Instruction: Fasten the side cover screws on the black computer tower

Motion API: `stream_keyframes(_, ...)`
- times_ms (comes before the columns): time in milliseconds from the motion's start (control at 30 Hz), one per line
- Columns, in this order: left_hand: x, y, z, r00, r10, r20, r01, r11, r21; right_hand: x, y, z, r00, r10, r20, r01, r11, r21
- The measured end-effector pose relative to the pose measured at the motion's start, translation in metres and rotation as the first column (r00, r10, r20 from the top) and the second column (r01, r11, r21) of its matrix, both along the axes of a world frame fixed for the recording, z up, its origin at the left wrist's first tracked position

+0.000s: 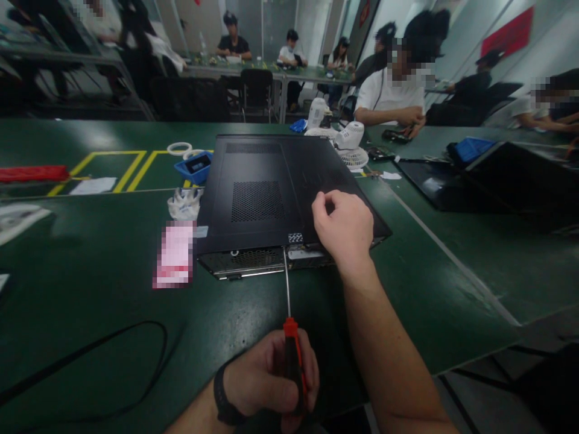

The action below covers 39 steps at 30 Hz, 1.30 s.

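A black computer case lies flat on the green table, its vented panel up and its rear edge toward me. My left hand, with a dark band on its wrist, is wrapped round the red and black handle of a screwdriver. The screwdriver's long shaft points away from me, and its tip meets the rear edge of the case near a small patterned sticker. Over the right part of the panel rests my right hand, its fingers curled in and thumb against the forefinger. Whatever those fingers may hold is hidden.
Left of the case are a crumpled white glove, a pink packet and a blue tray. White fans stand behind it. A black strap crosses the left foreground. Dark panels lie at right. Several people sit beyond.
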State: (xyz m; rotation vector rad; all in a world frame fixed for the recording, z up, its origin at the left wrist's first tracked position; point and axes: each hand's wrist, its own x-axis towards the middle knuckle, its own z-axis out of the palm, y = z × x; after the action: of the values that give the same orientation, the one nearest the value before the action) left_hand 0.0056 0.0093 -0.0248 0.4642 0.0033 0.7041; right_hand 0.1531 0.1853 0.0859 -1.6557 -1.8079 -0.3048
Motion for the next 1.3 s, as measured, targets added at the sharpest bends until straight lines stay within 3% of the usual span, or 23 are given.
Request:
stream_keyframes(233,0.000,-0.002,-0.004,0.999,0.017,-0.029,-0.016,1.000,0.011,0.000,0.002,-0.001,1.000,-0.012,0.001,0.012,1.000,-0.001)
stream_keyframes(1300,0.001,-0.004,0.014,0.990,0.122,-0.069,-0.119,0.992,0.047,-0.001,0.002,0.000,0.999,-0.033,-0.021,0.033,0.999,-0.024)
